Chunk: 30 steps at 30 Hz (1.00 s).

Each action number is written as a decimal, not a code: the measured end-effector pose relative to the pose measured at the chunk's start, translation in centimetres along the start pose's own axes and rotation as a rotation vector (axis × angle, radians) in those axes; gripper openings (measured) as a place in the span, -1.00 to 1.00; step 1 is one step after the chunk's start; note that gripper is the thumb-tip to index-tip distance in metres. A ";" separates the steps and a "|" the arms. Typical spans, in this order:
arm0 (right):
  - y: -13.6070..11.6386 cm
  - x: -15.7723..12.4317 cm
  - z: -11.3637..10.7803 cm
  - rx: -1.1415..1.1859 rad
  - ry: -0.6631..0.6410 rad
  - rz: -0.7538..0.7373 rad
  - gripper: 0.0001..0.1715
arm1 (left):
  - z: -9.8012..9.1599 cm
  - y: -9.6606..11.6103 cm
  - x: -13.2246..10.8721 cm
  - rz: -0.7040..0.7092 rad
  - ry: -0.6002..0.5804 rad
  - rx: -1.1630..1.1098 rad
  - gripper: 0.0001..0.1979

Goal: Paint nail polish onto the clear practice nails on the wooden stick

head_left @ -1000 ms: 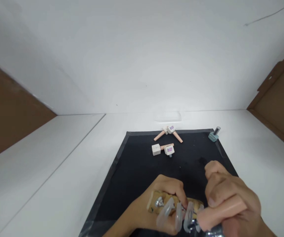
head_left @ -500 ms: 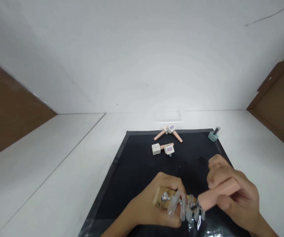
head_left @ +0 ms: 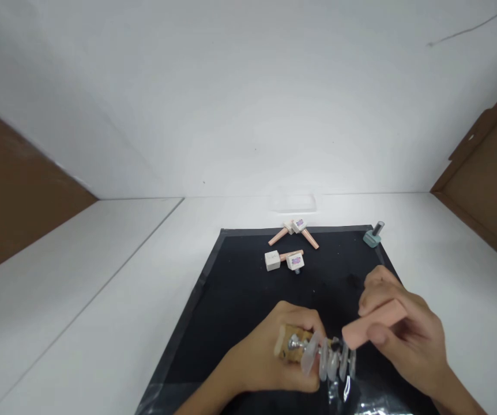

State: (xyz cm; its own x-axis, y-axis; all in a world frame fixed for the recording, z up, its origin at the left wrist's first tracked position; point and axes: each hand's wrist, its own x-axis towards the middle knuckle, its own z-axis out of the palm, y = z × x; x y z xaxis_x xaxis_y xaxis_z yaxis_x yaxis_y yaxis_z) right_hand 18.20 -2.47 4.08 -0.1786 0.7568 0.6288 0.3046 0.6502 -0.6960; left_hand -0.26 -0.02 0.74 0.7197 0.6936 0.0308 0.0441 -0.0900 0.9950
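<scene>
My left hand (head_left: 283, 349) is closed around a small wooden stand (head_left: 288, 346) that carries a row of clear false nails (head_left: 332, 366) on metal pegs. Between thumb and fingers, my right hand (head_left: 408, 340) pinches a nail polish brush by its pink cap (head_left: 375, 325). Its dark brush end points left and lies at the upper edge of the false nails; I cannot tell which nail it touches, if any.
On the black mat (head_left: 240, 300) lie several white-and-pink nail polish bottles, among them a white bottle (head_left: 273, 260) and a labelled bottle (head_left: 296, 262) without a pink cap. A teal bottle (head_left: 372, 238) stands by the mat's right edge. A clear tray (head_left: 294, 203) sits behind.
My right hand has shifted slightly left and up, tilting the pink cap with it. The stand in my left hand has turned a little and moved slightly right.
</scene>
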 end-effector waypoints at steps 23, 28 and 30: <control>-0.1 0.0 0.1 -0.066 -0.058 0.008 -0.63 | 0.1 -0.5 0.0 -0.011 0.010 -0.037 -0.82; 0.2 -0.5 0.0 0.026 -0.094 0.011 -0.65 | 0.2 -0.4 0.0 -0.016 0.022 -0.075 -0.82; 0.4 -0.8 -0.1 0.034 -0.067 0.037 -0.68 | 0.3 -0.6 0.0 -0.006 0.023 -0.136 -0.83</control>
State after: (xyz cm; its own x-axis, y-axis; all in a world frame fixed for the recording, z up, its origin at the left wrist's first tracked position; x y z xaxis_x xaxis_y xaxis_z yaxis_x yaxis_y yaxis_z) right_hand 18.61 -2.76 3.33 -0.2302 0.7826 0.5784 0.2807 0.6225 -0.7306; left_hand -0.07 -0.21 0.08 0.7036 0.7102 0.0253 -0.0467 0.0107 0.9989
